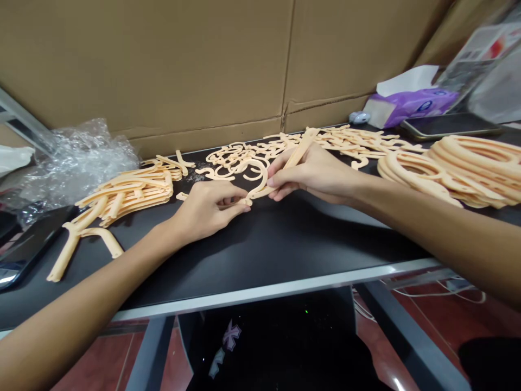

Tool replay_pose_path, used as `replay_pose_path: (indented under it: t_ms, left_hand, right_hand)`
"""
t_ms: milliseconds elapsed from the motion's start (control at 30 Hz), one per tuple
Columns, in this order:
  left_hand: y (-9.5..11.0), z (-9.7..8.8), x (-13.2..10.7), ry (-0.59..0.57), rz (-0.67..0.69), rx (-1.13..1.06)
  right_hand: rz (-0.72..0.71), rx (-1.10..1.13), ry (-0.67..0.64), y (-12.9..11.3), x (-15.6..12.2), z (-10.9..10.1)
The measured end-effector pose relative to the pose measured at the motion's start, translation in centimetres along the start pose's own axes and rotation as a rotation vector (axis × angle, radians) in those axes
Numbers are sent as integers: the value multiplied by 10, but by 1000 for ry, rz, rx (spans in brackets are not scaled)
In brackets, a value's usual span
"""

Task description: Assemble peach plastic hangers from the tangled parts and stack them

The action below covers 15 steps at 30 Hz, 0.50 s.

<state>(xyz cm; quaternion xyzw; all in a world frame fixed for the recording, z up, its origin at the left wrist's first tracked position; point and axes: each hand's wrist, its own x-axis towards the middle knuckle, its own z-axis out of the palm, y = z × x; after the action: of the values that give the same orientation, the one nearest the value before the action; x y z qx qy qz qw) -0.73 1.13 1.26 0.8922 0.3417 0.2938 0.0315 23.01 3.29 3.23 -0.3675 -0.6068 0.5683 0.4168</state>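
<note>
My left hand (209,209) is closed in a pinch on the lower end of a peach plastic hook piece (260,179) above the black table (264,244). My right hand (313,174) is closed around a straight peach plastic bar (299,152) that meets the hook piece between my hands. Just behind my hands lies a heap of loose peach hook pieces (236,157).
A pile of long peach bars (126,193) lies at the left, with a Y-shaped piece (81,239) in front of it. Stacked peach rings (459,165) sit at the right. Crumpled clear plastic (73,155), a phone (448,126), a purple tissue pack (411,100) and a cardboard wall (203,70) surround the table.
</note>
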Motion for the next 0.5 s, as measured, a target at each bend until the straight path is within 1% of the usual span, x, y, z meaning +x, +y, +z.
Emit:
replay_pose_path:
  t_ms: [167,267,367,500]
  left_hand:
    - [1,0,0,10,-12,-22]
    - [2,-2,0,1,-49,-49]
    - [4,-3,1,-19,-117,-91]
    - [5,-4,2,-43,-251,-197]
  right_hand:
    - [-19,16,52,-4,-1,8]
    - [-37,36,71,-3,0,12]
    - [-60,41,34,-3,0,12]
    - [-111,21,11,-4,-2,11]
